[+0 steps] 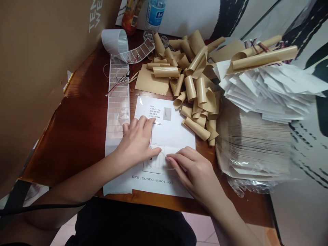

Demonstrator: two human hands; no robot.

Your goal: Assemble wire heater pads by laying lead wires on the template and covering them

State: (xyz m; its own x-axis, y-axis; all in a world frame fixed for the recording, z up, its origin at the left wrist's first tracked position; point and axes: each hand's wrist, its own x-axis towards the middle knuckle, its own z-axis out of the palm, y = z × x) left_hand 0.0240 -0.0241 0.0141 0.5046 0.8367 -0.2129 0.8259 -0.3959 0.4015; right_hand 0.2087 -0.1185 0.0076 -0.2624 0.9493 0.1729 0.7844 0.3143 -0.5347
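A white printed sheet lies on the brown table, with a small photo and lettering on it. My left hand rests over its left part, fingers spread, beside a thin dark red wire. At the lower middle of the sheet, my right hand pinches a thin pale wire between thumb and index finger. The pale wire curves over a small whitish rectangular piece, whose outline is faint. My left thumb tip is close to the wire.
Rolled brown papers are heaped beyond the sheet. A label strip with wires runs along the left. Paper stacks in plastic stand at right. Two bottles are at the back, and a cardboard panel rises at left.
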